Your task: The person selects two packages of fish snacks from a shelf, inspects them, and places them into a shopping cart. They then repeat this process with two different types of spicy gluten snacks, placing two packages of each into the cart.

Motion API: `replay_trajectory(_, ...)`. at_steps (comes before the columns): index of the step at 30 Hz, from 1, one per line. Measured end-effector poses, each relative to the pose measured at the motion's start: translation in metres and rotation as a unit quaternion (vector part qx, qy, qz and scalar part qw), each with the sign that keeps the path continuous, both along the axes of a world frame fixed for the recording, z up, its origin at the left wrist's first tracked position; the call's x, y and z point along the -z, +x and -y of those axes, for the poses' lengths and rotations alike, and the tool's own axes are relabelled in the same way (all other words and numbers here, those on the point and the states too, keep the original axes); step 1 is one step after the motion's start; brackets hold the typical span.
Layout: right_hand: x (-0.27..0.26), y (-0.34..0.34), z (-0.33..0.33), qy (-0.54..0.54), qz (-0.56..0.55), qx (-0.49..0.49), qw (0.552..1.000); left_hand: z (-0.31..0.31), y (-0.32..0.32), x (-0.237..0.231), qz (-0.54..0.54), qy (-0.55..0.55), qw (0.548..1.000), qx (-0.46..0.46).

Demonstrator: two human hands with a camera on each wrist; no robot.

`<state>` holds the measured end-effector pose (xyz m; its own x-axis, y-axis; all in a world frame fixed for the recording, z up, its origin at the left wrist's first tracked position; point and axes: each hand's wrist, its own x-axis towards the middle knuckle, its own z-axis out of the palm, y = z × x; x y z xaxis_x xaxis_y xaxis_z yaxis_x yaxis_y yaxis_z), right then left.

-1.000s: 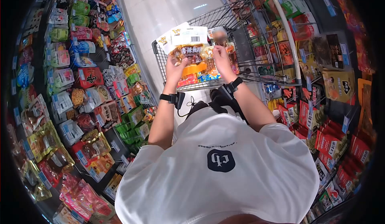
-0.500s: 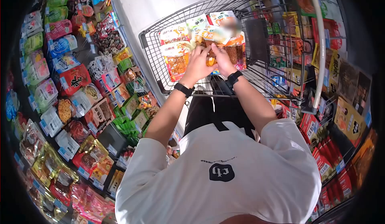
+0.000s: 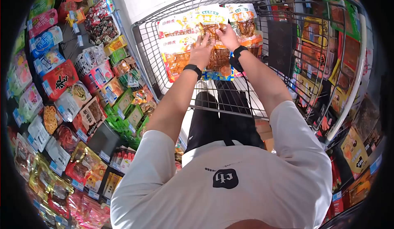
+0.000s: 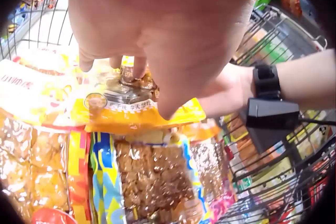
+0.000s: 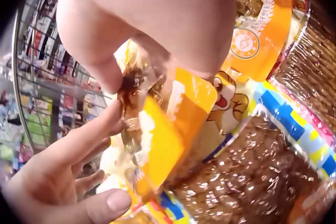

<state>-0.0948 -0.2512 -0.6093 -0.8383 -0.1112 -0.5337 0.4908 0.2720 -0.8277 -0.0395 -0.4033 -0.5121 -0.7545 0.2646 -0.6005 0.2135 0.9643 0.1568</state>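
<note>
In the head view a plastic snack packet with a white top and an orange lower band (image 4: 126,121) lies on other packets in the shopping cart (image 3: 141,44). My left hand (image 3: 201,53) rests on its left side with fingers spread and mostly straight. From the right, my right hand (image 3: 228,37) pinches the packet near its upper part between thumb and fingers. The packet bends under the hands in the right wrist view. Below it lies a clear-windowed packet of brown pieces (image 4: 155,176) with a blue and yellow border.
White-topped packets (image 3: 174,44) lie left in the cart, and another orange-banded packet (image 3: 245,22) lies right. A black panel (image 3: 281,44) stands inside the cart, whose pale handle (image 3: 357,77) is at right. Shelves of bagged snacks (image 3: 61,79) line the left side.
The packet held up over the cart one second ago now lies on the other packets. Both hands have lowered with it, and the left hand's fingers have spread. The cart appears nearer.
</note>
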Motion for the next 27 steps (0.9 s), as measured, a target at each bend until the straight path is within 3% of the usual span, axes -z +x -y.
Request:
replay_trajectory(2, -0.01, 0.008, 0.009, 0.052, -0.003, -0.003, 0.999, -0.002, 0.002, 0.006, 0.011, -0.013, 1.0, -0.003)
replay_trajectory(4, -0.046, 0.016, 0.018, 0.152, -0.124, 0.007, 0.981, 0.004, 0.005, 0.01, 0.003, 0.025, 1.0, -0.004)
replay_trajectory(6, -0.067, 0.024, 0.019, 0.192, -0.077, -0.043, 0.977, 0.003, 0.001, 0.008, 0.019, 0.028, 0.999, -0.011)
replay_trajectory(8, -0.078, 0.03, 0.018, 0.261, -0.159, -0.119, 0.945, 0.003, -0.006, 0.002, 0.063, 0.043, 0.997, -0.031)
replay_trajectory(9, -0.078, 0.038, 0.019, 0.309, -0.193, -0.127, 0.922, 0.005, -0.003, 0.008, 0.031, 0.071, 0.996, -0.038)
replay_trajectory(10, -0.076, 0.042, 0.015, 0.309, -0.197, -0.124, 0.922, 0.008, -0.001, 0.011, 0.026, 0.07, 0.997, -0.035)
replay_trajectory(12, -0.082, 0.05, 0.007, 0.252, -0.112, -0.181, 0.944, 0.019, 0.007, 0.01, -0.024, 0.18, 0.983, -0.034)
replay_trajectory(13, -0.091, 0.055, 0.005, 0.258, -0.151, -0.161, 0.941, 0.023, 0.015, 0.005, -0.099, 0.21, 0.971, -0.052)
replay_trajectory(14, -0.101, 0.058, 0.001, 0.259, -0.157, -0.154, 0.94, 0.028, 0.02, 0.0, -0.106, 0.21, 0.971, -0.045)
replay_trajectory(16, -0.134, 0.06, -0.006, 0.174, -0.022, -0.218, 0.96, 0.038, 0.028, -0.046, 0.052, 0.246, 0.961, -0.115)
replay_trajectory(17, -0.136, 0.067, -0.012, 0.145, -0.077, -0.253, 0.953, 0.041, 0.038, -0.071, 0.06, 0.233, 0.962, -0.127)
replay_trajectory(18, -0.151, 0.072, -0.018, 0.113, -0.047, -0.274, 0.954, 0.045, 0.052, -0.092, 0.067, 0.221, 0.963, -0.141)
replay_trajectory(20, -0.174, 0.097, -0.031, 0.091, -0.115, -0.278, 0.949, 0.064, 0.085, -0.084, 0.102, 0.221, 0.962, -0.12)
replay_trajectory(21, -0.192, 0.112, -0.041, 0.113, -0.148, -0.299, 0.936, 0.069, 0.098, -0.086, 0.122, 0.182, 0.971, -0.091)
replay_trajectory(22, -0.212, 0.129, -0.053, 0.135, -0.181, -0.318, 0.921, 0.071, 0.113, -0.113, 0.144, 0.169, 0.966, -0.13)
replay_trajectory(23, -0.233, 0.147, -0.063, 0.197, -0.177, -0.352, 0.898, 0.079, 0.137, -0.107, 0.113, 0.176, 0.969, -0.135)
replay_trajectory(24, -0.259, 0.162, -0.063, 0.292, -0.096, -0.402, 0.862, 0.087, 0.156, -0.097, 0.083, 0.184, 0.97, -0.138)
replay_trajectory(25, -0.259, 0.19, -0.07, 0.321, -0.125, -0.395, 0.852, 0.088, 0.162, -0.106, 0.128, 0.105, 0.978, -0.128)
replay_trajectory(27, -0.268, 0.214, -0.077, 0.357, -0.155, -0.387, 0.836, 0.089, 0.174, -0.118, 0.066, 0.147, 0.979, -0.123)
